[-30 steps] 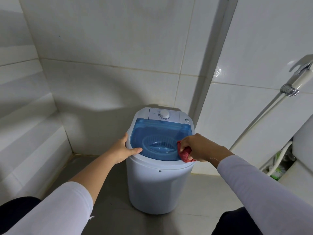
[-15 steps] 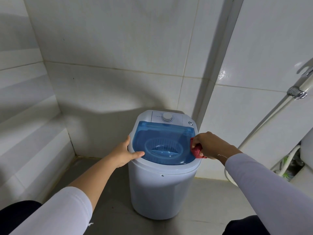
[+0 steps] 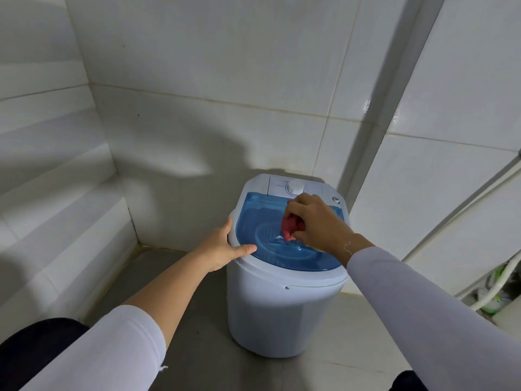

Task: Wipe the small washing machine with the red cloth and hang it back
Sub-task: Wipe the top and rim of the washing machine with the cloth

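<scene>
Head cam looks down into a tiled bathroom corner, where the small washing machine [image 3: 282,311] sits on the grey floor [image 3: 197,348], tucked close to the white wall tiles [image 3: 225,80]. It's a white tub with a see-through blue lid [image 3: 262,221] on top, and you can make out the ribbed basket through it. Behind the lid is a white control strip with a round dial [image 3: 295,188] in the middle and a little button off to the right.

Right hand [image 3: 315,221] is over the lid, toward the back right part, just in front of the dial. Its fingers [image 3: 293,206] are curled and clamped on the red cloth [image 3: 291,227], which is bunched into a wad and pressed down on the blue plastic. Only a bit of the cloth pokes out under the palm.

Left hand [image 3: 220,246] is on the left side of the machine's rim, fingers relaxed and laid flat around the curve, thumb [image 3: 245,248] stretched across the front edge onto the lid. It isn't gripping anything, just resting against the tub.

Both arms wear white long sleeves [image 3: 118,348]. Off at the right edge a white hose [image 3: 462,210] runs diagonally down the wall, with some green and white clutter [image 3: 499,289] low down beside it; can't tell what that is.
</scene>
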`<act>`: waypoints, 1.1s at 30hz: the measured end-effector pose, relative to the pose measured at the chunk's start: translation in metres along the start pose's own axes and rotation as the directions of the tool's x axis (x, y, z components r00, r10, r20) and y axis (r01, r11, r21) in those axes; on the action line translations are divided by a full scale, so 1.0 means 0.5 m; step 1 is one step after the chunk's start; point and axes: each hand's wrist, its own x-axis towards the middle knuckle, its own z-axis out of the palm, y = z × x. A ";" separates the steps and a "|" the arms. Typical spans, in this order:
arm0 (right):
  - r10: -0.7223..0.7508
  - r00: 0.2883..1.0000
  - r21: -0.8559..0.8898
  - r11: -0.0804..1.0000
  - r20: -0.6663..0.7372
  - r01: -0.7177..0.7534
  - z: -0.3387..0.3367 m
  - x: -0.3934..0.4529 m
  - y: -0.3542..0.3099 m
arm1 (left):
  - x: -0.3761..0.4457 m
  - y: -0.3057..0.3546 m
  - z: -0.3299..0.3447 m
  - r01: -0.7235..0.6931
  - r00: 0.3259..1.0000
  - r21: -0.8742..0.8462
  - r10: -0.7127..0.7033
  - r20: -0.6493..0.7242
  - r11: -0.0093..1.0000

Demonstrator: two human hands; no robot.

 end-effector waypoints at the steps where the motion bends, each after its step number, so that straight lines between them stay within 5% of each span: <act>1: -0.019 1.000 -0.009 1.000 -0.003 0.019 0.009 0.004 -0.009 | 0.001 -0.002 0.000 -0.005 1.000 -0.010 0.005 0.000 1.000; 9: -0.046 0.969 0.031 0.999 0.244 0.039 -0.029 0.019 -0.026 | 0.008 -0.015 -0.007 -0.029 0.999 -0.050 0.030 0.024 0.998; 17: -0.186 0.980 -0.206 0.958 0.075 0.198 -0.001 0.027 -0.052 | 0.010 -0.018 -0.005 -0.043 0.999 -0.011 0.044 0.019 0.999; 23: -0.331 0.940 -0.284 0.896 0.085 0.341 0.026 0.015 -0.058 | 0.009 -0.020 -0.006 -0.044 0.999 -0.011 0.045 0.022 0.999; 25: -0.278 0.953 -0.220 0.928 0.124 0.299 0.018 0.019 -0.054 | 0.008 -0.019 -0.006 -0.049 0.999 -0.016 0.050 0.023 0.999; 30: 0.039 0.990 0.184 0.981 0.132 -0.064 -0.006 0.044 -0.067 | 0.004 -0.017 -0.005 -0.064 0.998 -0.016 0.064 0.019 0.998; 33: 0.281 0.948 0.130 0.945 0.153 -0.301 -0.001 0.062 -0.067 | 0.004 -0.016 -0.006 -0.059 0.998 -0.010 0.059 0.022 0.998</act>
